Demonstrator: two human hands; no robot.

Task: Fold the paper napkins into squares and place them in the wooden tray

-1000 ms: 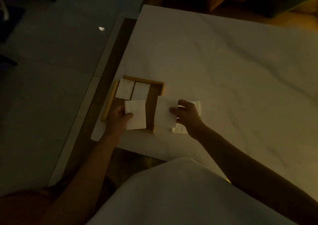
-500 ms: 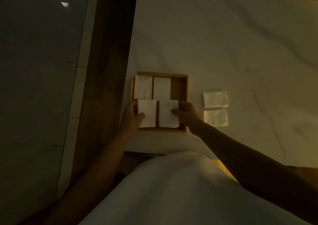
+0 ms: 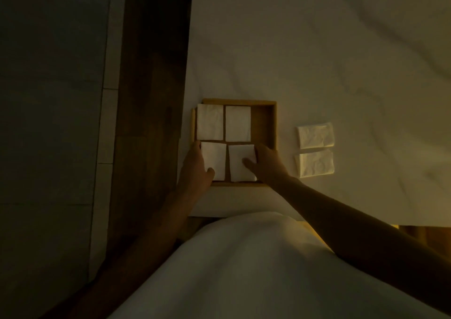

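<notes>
The wooden tray (image 3: 271, 123) sits near the table's left front corner. Two folded white napkins lie in its far row, one at the left (image 3: 210, 125) and one beside it (image 3: 238, 123). In the near row my left hand (image 3: 196, 170) holds a folded napkin (image 3: 215, 159), thumb on top and fingers along its left edge. My right hand (image 3: 267, 163) holds another folded napkin (image 3: 240, 160), thumb on its top and fingers at its right edge. Two more folded napkins lie on the table right of the tray, one farther (image 3: 315, 135) and one nearer (image 3: 314, 163).
The white marble table (image 3: 317, 50) stretches away to the right and far side. Its left edge borders a dark wooden strip (image 3: 146, 99) and tiled floor. My white garment (image 3: 244, 270) fills the bottom of the view.
Both hands brought their napkins down into the tray's near row, the right one coming in from the table beside the tray. The camera view shifted left and closer.
</notes>
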